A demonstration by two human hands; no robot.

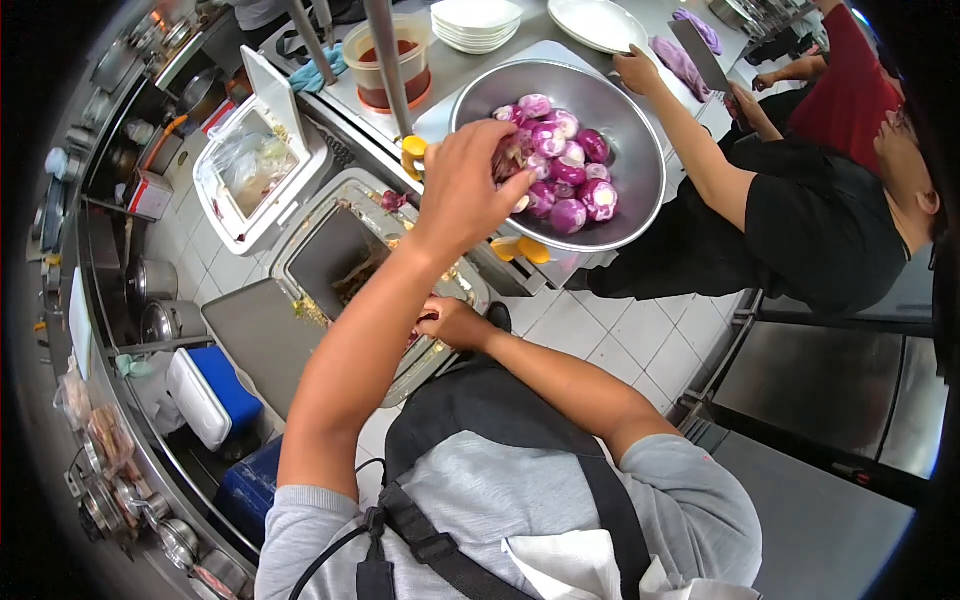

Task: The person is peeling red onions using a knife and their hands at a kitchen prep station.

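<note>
A wide stainless steel bowl (637, 180) holds several peeled red onions (568, 216), purple and white. My left hand (472, 176) reaches over the bowl's near left side, its fingers curled around a darker red onion (511, 157) with dry, stringy skin. Lower down, my right hand (459, 324) is above the rim of a grey waste bin (330, 217). Its fingers are bent close together near something small and reddish, which is mostly hidden. Scraps cling to the bin's rim, and peelings lie inside it.
A co-worker's hand (637, 71) is beside the bowl; the other holds a cleaver (699, 56). A white cooler box (319, 161) stands open left of the bin. Stacked white plates (476, 30) and a plastic tub of red sauce (386, 67) stand on the steel table.
</note>
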